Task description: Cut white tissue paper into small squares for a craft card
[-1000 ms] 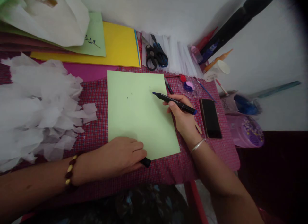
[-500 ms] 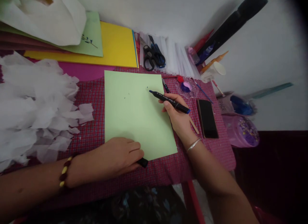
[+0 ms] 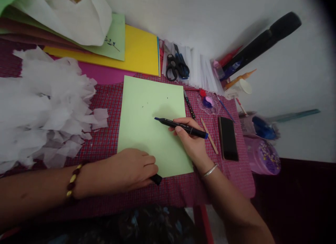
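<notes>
A sheet of light green paper (image 3: 149,132) lies on the checked tablecloth, with a few tiny dark marks on its upper half. My right hand (image 3: 193,141) is closed round a black marker (image 3: 181,127) with a blue tip. That tip points left over the middle of the paper; whether it touches cannot be told. At the paper's near edge rests my left hand (image 3: 133,169), its fingers curled round a black marker cap (image 3: 156,179) that pokes out beside the fingertips.
White tissue paper (image 3: 52,111) is heaped on the left. Coloured sheets (image 3: 143,51), scissors (image 3: 173,67) and white strips (image 3: 195,65) lie along the wall. To the right are a patterned pen (image 3: 189,104), a wooden stick (image 3: 209,135), a paint dish (image 3: 210,106) and a phone (image 3: 228,138).
My right hand has drawn the marker toward me and to the left, from near the upper right mark to mid-sheet. My left hand stays at the near edge. The whole view has shifted slightly.
</notes>
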`<state>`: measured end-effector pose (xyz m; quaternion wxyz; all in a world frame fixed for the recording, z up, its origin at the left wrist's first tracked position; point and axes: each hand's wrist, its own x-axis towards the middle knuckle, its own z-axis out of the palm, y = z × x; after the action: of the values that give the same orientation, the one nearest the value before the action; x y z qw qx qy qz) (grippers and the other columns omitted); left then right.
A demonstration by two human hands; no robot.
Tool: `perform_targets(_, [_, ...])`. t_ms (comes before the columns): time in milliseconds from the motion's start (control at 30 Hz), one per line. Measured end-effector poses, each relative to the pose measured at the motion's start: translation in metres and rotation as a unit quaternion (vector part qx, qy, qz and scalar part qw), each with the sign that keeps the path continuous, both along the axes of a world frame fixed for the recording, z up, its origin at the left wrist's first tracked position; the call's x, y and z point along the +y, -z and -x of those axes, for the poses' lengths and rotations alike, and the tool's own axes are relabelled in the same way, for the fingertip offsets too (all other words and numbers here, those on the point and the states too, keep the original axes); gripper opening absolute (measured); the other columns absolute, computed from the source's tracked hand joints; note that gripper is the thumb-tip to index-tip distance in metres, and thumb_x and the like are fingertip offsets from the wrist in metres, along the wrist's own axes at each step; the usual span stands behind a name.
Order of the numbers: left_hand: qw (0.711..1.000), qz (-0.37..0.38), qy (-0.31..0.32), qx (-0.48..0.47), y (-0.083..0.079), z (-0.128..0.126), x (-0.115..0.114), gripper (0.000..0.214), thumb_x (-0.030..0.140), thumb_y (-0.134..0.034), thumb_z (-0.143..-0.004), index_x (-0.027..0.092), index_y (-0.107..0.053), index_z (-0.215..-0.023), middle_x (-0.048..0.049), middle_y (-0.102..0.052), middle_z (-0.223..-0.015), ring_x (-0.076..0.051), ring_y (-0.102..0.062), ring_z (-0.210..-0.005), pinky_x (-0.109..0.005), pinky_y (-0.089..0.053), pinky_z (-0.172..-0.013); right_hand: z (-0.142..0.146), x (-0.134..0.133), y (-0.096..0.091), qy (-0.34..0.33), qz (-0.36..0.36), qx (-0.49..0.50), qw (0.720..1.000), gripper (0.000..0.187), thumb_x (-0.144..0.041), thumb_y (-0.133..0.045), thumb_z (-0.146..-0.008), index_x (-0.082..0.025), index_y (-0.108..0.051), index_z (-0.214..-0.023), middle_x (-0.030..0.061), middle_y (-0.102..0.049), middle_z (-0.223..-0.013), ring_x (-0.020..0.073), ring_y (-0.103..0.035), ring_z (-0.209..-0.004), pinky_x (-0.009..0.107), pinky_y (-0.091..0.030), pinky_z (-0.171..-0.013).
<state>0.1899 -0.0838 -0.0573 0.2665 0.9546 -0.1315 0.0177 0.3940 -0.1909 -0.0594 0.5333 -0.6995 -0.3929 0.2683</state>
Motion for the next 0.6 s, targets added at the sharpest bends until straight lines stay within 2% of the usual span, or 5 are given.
perform_targets(300, [1.000,-0.005,-0.004,-0.001,0.0008,-0.0004,-0.0012,0.013,0.025,-0.060,-0.093,0.019,-0.059,-0.082,-0.0014,-0.064,-0.076,-0.019,-0.057,-0.064,-0.034,-0.038,-0.054,0.0051,-0.0015,-0.0031,-0.042,0.001,0.007,0.999,0.010,-0.030,-0.067,-0.086,-0.026,-0.066,-0.095,0.0013,-0.074,-0.081,0.0192,-0.072,-0.074,0.036,-0.057,-0.068])
perform_targets(600, [1.000,0.007,-0.009,-0.012,0.0003,-0.0006,-0.0010,0.015,0.025,-0.057,-0.095,0.019,-0.058,-0.081,-0.0020,-0.064,-0.075,-0.018,-0.057,-0.063,-0.033,-0.038,-0.054,0.0052,-0.0013,-0.0022,-0.040,0.007,-0.006,0.999,0.011,-0.032,-0.066,-0.087,-0.027,-0.066,-0.097,0.0017,-0.075,-0.085,0.0190,-0.071,-0.075,0.036,-0.058,-0.068])
